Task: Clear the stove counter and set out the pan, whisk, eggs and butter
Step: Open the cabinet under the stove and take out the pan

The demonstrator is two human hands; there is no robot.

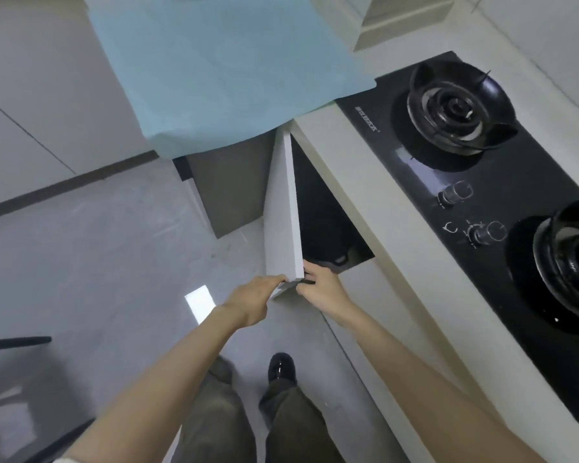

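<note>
A white cabinet door (281, 208) under the stove counter (375, 208) stands swung out towards me. My left hand (251, 299) grips its near lower corner from the left. My right hand (318, 285) holds the same corner from the right, fingers curled round the door's edge. Inside the dark cabinet (321, 208) a black rounded thing (335, 252) shows dimly; I cannot tell what it is. No whisk, eggs or butter are in view.
A black two-burner gas hob (482, 202) is set into the counter at right, with two knobs. A light blue sheet (221, 65) covers the surface at the far end. Grey floor and my two feet lie below. A dark bar (14, 342) juts in at left.
</note>
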